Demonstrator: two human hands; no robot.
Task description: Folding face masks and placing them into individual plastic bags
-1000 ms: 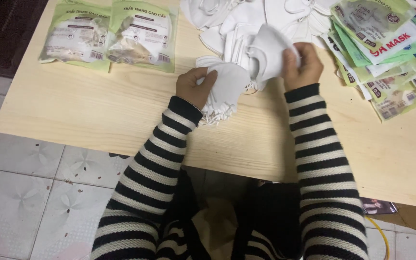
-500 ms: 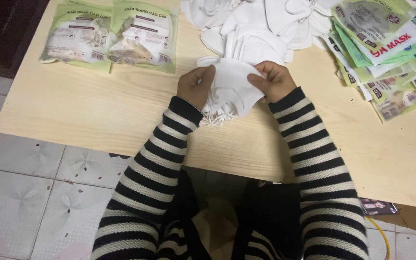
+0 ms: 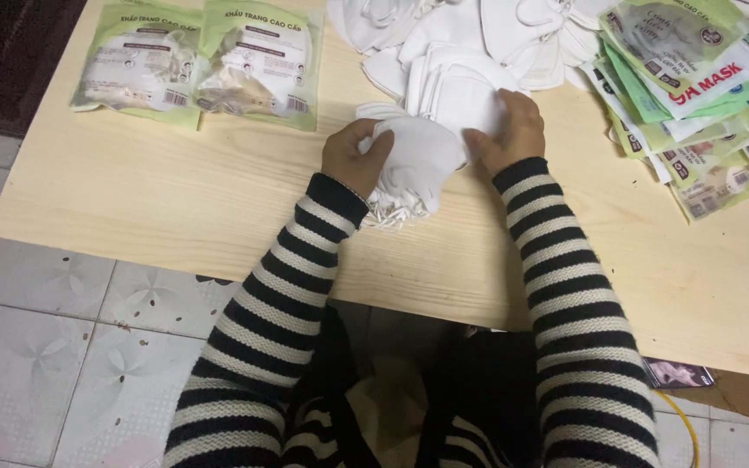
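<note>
Head view, looking down on a pale wooden table (image 3: pixel 175 217) set over a grey tiled floor (image 3: pixel 36 347). Near the middle of the far half, a small stack of white masks (image 3: pixel 418 165), ear loops spilling toward the near edge, pressed between both hands. Left hand (image 3: pixel 355 158) curled around the stack's left side, fingers clenched on the fabric, thumb on top. Right hand (image 3: pixel 506 130) laid over the stack's right side, fingers bent and gripping its edge. Both forearms in black-and-white striped sleeves (image 3: pixel 279 286).

Just beyond the hands, touching the held stack, a loose heap of more white masks (image 3: pixel 478 43) reaching to the table's far edge. At the far left, well apart from the hands, two filled green pouches (image 3: pixel 201 61) lying flat side by side. At the right, near the right hand, a fanned pile of flat green and white pouches (image 3: pixel 695 95), overlapping one another. Beneath the table's right corner, a yellow cable (image 3: pixel 685 425) on the floor.
</note>
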